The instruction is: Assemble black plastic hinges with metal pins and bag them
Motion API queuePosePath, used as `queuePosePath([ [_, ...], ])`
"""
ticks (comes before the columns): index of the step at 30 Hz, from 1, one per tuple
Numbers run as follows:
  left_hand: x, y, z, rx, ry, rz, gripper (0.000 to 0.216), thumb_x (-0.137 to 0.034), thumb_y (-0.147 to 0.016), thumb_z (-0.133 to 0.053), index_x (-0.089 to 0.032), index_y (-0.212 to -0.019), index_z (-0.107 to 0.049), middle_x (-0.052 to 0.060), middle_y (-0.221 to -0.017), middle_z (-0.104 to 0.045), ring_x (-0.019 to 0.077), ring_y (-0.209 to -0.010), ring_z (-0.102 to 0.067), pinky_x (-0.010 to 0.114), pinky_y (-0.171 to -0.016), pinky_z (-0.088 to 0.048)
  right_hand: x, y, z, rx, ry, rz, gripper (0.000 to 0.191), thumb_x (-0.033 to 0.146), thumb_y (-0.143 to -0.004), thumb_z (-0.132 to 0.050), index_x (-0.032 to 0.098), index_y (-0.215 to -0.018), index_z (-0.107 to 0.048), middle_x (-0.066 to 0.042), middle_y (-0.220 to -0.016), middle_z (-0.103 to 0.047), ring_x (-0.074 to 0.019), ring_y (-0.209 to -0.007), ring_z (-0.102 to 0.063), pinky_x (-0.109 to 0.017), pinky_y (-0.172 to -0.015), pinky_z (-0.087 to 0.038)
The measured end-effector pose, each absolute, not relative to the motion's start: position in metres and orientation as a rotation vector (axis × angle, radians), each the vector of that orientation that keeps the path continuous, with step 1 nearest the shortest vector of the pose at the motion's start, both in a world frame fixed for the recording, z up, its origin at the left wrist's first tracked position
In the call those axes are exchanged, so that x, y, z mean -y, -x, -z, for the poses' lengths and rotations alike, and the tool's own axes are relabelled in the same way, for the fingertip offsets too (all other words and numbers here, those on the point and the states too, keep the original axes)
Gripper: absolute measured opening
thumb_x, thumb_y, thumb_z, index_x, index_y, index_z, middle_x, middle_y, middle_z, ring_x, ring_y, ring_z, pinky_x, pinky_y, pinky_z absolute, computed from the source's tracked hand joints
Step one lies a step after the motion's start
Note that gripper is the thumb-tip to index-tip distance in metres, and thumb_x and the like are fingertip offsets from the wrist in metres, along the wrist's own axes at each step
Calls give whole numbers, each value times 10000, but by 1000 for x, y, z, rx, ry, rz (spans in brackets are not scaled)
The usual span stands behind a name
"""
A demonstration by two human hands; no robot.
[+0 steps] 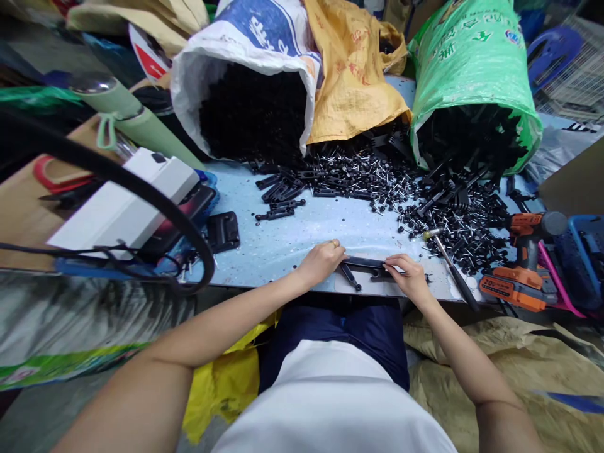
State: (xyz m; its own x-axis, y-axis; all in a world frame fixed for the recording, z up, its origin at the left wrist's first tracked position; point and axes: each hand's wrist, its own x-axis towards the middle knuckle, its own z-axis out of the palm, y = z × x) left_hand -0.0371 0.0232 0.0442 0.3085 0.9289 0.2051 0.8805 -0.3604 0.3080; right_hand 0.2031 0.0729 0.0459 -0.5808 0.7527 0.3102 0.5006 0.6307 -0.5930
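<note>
A long black plastic bar (365,262) lies near the table's front edge, between my two hands. My left hand (323,261) is closed at its left end, the fingertips pinched together. At the right end, my right hand (406,272) has its thumb and fingers closed on the bar. A slim black plastic arm (350,277) slants down from the left end toward the table edge; whether it is joined to the bar cannot be made out. Loose black pins with metal shanks (377,179) are heaped beyond my hands, beside several small black links (283,192).
White (189,94), yellow (349,107) and green sacks (472,69) line the back, black parts spilling out. At right are a hammer (455,270), an orange cordless drill (521,267) and a blue basket (585,258). A black cable (155,195) arcs across the left, before a white box (127,201).
</note>
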Motion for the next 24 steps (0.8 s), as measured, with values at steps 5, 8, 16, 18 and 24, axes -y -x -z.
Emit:
queuePosePath([
  [5,-14,40,-14,-1499,-2515,-934,295,-175,-919,-305,-165,-1044,-572,85,-818,-639,162,-805,-608,335,-721,-525,-72,-204,-37,2343,961,-516,239,325,-887,-442,214,-848,-650,-69,-852,-654,-174,-816,-616,-326,-759,-513],
  [8,-15,44,-7,-1482,-2492,-986,299,-183,-916,-316,-174,-1077,-568,83,-812,-647,160,-794,-613,345,-720,-527,-71,-206,-31,2390,946,-482,268,319,-902,-407,209,-903,-652,-80,-893,-650,-175,-849,-610,-327,-774,-511],
  [16,-10,43,-10,-1577,-2444,-946,317,-198,-917,-307,-171,-1131,-540,56,-743,-638,155,-756,-614,310,-725,-507,-70,-201,-40,2526,813,-318,321,337,-912,-398,162,-1064,-621,-124,-1002,-643,-196,-916,-594,-351,-791,-498],
  [18,0,32,-16,-1780,-2308,-948,301,-277,-893,-379,-147,-1108,-545,91,-830,-649,185,-811,-614,336,-744,-499,-69,-181,-44,2563,697,-298,369,344,-921,-373,137,-1144,-583,-147,-1095,-611,-202,-1005,-565,-355,-847,-477],
  [24,20,-20,-40,-2204,-1678,-365,260,-320,-801,-468,-145,-765,-658,103,-716,-664,244,-756,-640,331,-688,-479,-70,-132,-34,2725,483,-529,426,376,-941,-295,170,-1226,-535,-117,-1144,-598,-182,-1055,-543,-349,-893,-461],
])
